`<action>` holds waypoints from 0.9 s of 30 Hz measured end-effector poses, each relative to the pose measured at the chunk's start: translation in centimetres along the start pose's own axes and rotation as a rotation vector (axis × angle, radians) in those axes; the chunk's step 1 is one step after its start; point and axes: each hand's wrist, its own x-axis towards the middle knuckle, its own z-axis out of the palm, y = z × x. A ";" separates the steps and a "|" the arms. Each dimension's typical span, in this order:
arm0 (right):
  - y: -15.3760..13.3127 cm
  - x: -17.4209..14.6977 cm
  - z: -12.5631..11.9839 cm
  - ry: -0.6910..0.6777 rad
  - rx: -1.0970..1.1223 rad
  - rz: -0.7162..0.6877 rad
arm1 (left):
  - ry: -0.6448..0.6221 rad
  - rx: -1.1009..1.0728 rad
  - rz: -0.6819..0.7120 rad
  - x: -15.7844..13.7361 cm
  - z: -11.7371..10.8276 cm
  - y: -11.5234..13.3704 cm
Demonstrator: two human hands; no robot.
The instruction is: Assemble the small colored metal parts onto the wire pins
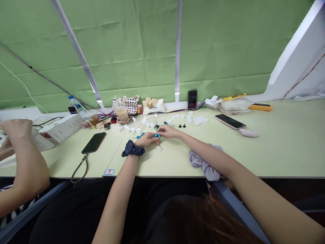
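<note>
- Holding a small blue part [156, 136] between curled fingertips, the left hand [149, 139] is keeping its fingers nearly closed.
- The right hand [165, 131] is meeting it from the other side, thumb and fingers drawn close together at the part; what exactly they are gripping is too small to tell.
- A thin bent rod [160, 148] is sticking out just below the fingertips, toward the person; whether a finger is touching it is unclear.
- More blue pieces [140, 136] are lying just left of the left hand.
- White caps [198, 121] are spreading beyond both hands, and two black pegs [182, 125] are standing right of the right hand.
- A dark hair tie [132, 149] is circling the left wrist, and a grey cloth [203, 164] is lying beneath the right forearm.
- One phone [93, 142] is resting left of the left hand, another phone [230, 121] well to the right of the right hand.
- A co-worker's arm [27, 159] is bending far left of both hands.
</note>
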 end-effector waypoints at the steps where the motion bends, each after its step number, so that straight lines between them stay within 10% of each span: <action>1: 0.0 0.0 0.0 -0.002 0.020 -0.024 | 0.001 0.001 0.002 0.0 0.0 0.1; 27: -0.8 -0.3 0.0 0.009 0.087 0.060 | -0.007 -0.007 -0.002 -0.1 0.1 0.3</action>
